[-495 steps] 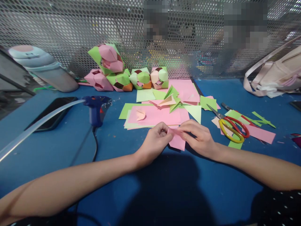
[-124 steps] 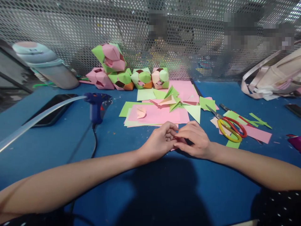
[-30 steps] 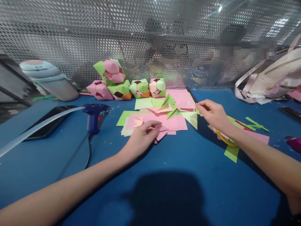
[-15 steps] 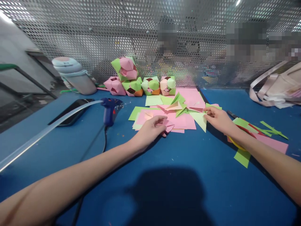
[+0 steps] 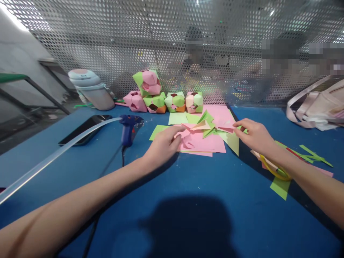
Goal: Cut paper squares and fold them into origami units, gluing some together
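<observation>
My left hand [image 5: 162,145] lies open, its fingers stretched over the left edge of the pink paper sheets [image 5: 206,143]. A small folded pink piece [image 5: 188,142] rests on the sheets just right of those fingertips, apart from them. My right hand [image 5: 254,134] reaches into the pile of folded paper bits. Its thumb and forefinger are pinched at the edge of a pale pink folded piece [image 5: 226,125], beside a green paper triangle [image 5: 233,141]. Green and peach folded pieces [image 5: 204,123] lie between the two hands.
A blue glue gun [image 5: 128,125] with a long clear stick [image 5: 53,157] and a phone [image 5: 84,129] lie at left. Folded paper balls [image 5: 161,96] line the mesh screen. Yellow-handled scissors [image 5: 275,170] lie under my right forearm; green strips [image 5: 314,156] and a bag [image 5: 317,107] are at right.
My left hand has let go of the small folded pink piece, which now lies on the sheets, and has slid left. My right hand has shifted slightly up within the pile.
</observation>
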Demonstrator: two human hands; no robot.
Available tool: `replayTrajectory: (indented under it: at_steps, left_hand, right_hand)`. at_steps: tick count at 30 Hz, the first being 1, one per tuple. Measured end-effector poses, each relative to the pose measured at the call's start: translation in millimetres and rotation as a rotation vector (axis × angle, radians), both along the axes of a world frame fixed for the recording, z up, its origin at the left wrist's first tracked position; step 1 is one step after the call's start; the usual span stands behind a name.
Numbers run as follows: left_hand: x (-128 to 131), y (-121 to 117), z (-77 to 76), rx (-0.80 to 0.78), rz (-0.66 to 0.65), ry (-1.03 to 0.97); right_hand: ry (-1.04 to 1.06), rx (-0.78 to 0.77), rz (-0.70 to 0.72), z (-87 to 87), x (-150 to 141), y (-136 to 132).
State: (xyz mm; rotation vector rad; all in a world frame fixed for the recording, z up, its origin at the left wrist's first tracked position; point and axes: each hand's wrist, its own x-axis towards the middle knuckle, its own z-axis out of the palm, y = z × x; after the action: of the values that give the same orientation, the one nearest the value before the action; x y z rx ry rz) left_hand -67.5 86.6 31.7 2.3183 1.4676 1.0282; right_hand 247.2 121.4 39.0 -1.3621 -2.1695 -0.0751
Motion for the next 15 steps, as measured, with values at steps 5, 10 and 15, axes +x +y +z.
replayTrajectory:
  at_steps: [5, 10, 15]
  left_hand:
    - [13, -26, -11.5, 0.302, -0.384, 0.239]
    - [22, -49, -18.8, 0.373, -0.607, 0.417]
    - [22, -50, -20.9, 0.369, -0.621, 0.467]
  right_hand:
    - [-0.199, 0.094, 0.256, -3.1, -41, 15]
    - [-0.356, 0.13, 0.359, -21.4, -83, 30]
    - [-0.401, 0.155, 0.347, -30.9, -83, 39]
